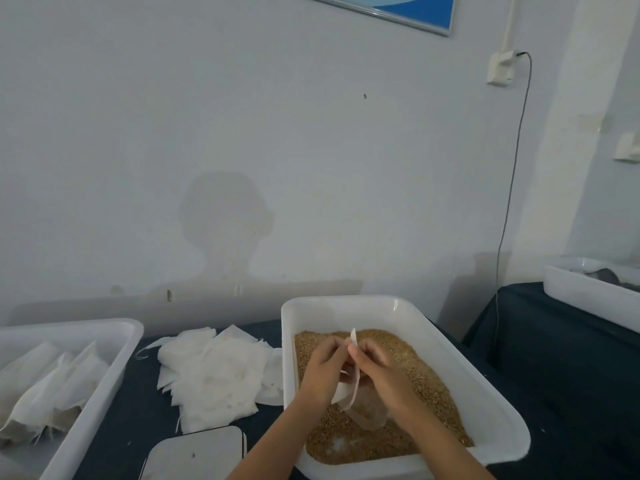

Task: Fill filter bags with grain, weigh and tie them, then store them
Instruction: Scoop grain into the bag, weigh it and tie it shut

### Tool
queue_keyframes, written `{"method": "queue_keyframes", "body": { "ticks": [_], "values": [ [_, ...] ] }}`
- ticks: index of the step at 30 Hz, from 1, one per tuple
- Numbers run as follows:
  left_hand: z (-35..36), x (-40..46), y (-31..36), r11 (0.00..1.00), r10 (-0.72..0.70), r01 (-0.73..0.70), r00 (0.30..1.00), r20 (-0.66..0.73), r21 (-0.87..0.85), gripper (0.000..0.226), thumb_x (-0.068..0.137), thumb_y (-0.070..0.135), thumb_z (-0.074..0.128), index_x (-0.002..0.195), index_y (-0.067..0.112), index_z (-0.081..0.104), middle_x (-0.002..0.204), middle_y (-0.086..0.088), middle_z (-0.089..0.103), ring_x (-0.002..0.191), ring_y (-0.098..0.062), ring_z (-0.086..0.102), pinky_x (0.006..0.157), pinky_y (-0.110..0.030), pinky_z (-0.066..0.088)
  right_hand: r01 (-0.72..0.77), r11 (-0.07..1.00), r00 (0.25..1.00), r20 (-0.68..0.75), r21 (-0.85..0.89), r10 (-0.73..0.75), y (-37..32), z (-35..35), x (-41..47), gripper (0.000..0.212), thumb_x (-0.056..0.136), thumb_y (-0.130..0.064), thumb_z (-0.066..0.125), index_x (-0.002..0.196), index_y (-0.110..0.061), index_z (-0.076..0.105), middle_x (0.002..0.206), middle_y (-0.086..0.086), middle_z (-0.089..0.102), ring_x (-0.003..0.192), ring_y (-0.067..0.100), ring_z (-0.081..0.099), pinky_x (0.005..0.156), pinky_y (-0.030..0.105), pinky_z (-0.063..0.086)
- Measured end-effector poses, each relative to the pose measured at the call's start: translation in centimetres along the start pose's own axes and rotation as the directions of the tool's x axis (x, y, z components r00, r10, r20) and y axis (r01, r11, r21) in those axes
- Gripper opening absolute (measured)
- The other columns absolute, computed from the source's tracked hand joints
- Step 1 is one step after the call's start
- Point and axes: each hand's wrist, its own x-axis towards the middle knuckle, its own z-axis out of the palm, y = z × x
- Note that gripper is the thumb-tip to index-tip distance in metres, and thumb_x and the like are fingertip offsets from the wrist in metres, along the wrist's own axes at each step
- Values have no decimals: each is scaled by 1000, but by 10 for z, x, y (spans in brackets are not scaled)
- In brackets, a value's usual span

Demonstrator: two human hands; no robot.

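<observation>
On the dark table (554, 358), both hands (349, 368) pinch a filter bag (360, 407) above the grain-filled tub (346, 306).

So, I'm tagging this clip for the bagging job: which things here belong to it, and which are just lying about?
Belongs to the job:
- filter bag, held by left hand and right hand
- grain tray
- empty bags pile
- filled bags tray
- scale

Lying about:
- far tray
- wall cable
</observation>
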Motion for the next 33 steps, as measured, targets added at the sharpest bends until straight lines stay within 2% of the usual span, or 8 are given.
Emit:
{"method": "queue_keyframes", "body": {
  "ticks": [4, 7, 10, 15, 20, 26, 29, 33],
  "values": [
    [1, 0, -3, 996, 73, -74, 997, 15, 41, 17, 96, 13, 51, 89, -2, 55, 73, -5, 58, 63, -14, 56, 60, -24, 48, 19, 997, 1000, -19, 70, -17, -1, -2, -2, 28, 94, -20, 52, 91, 7, 56, 73, 11, 59, 67, 19, 59, 59, 21, 50],
    [1, 2, -4, 998, 56, -55, 998, 27, -39, 18, 96, 15, 51, 85, 1, 55, 71, -5, 60, 64, -16, 59, 62, -28, 52, 5, 995, 999, -43, 103, 0, -2, -2, -2, 22, 96, -15, 48, 86, 0, 60, 71, 9, 60, 64, 15, 58, 56, 19, 49],
    [0, 2, -4, 993, 64, -58, 996, 58, -105, 20, 92, 19, 56, 83, 1, 53, 68, -5, 59, 63, -18, 58, 62, -29, 53, 19, 998, 998, -57, 61, -15, 0, -2, -1, 29, 96, -17, 47, 87, 10, 54, 72, 14, 54, 65, 19, 53, 56, 21, 46],
    [0, 1, -5, 992, 128, -126, 986, 108, -29, 20, 87, 12, 65, 88, -2, 51, 73, -5, 60, 67, -17, 60, 65, -25, 51, 44, 998, 993, -109, 36, -40, -2, -5, 2, 26, 96, -8, 47, 78, 11, 48, 67, 11, 47, 65, 21, 45, 59, 29, 39],
    [3, -1, -5, 975, 182, -196, 974, 136, 103, 6, 91, 6, 56, 87, 2, 56, 72, 10, 62, 68, -5, 59, 67, -18, 46, 73, 996, 989, -136, 54, -65, -7, -4, -1, 43, 88, -27, 50, 82, 16, 49, 71, 16, 49, 68, 24, 46, 63, 35, 39],
    [3, -2, -1, 979, 175, -185, 978, 117, 85, 21, 97, 13, 48, 90, -5, 55, 82, -10, 60, 74, -20, 57, 69, -31, 51, 3, 990, 992, -127, 144, 15, 1, -8, 2, 32, 94, -23, 50, 86, 6, 61, 65, 16, 56, 58, 24, 55, 58, 31, 50],
    [3, -3, -3, 981, 160, -169, 982, 99, 91, 11, 95, 11, 52, 89, 3, 57, 78, -2, 61, 72, -13, 58, 67, -26, 50, -18, 999, 997, -81, 46, 21, 1, -6, 2, 26, 91, -22, 57, 79, 0, 54, 57, 6, 55, 52, 16, 55, 55, 24, 49],
    [4, -2, -7, 948, 192, -193, 981, 26, 253, 16, 91, 12, 57, 85, 15, 42, 74, -2, 50, 64, -12, 47, 63, -28, 43, -79, 991, 982, -179, -111, 58, 7, -9, 6, 23, 92, -4, 52, 69, -6, 49, 58, 3, 51, 48, 12, 49, 48, 23, 41]
  ]
}}
